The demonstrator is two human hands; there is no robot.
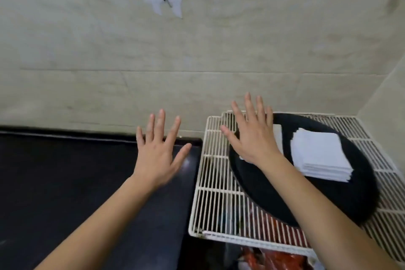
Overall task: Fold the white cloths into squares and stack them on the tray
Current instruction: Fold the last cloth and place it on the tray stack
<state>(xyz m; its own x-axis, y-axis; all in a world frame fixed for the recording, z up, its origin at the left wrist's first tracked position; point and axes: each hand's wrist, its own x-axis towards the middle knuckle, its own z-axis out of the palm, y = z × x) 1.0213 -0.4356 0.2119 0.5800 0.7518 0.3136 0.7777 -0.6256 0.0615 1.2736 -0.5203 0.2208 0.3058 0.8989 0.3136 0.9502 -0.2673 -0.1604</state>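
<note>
A stack of folded white cloths sits on the black tray, which rests on a white wire rack. The right hand hovers over the tray's left edge, fingers spread, holding nothing; the left hand, equally splayed and empty, hangs left of the tray above a dark counter.

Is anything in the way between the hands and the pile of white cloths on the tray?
Nothing visible is. The right hand is spread open over the left part of the black tray, with the stack of folded white cloths just to its right. The left hand is open over the dark counter, further left.
</note>
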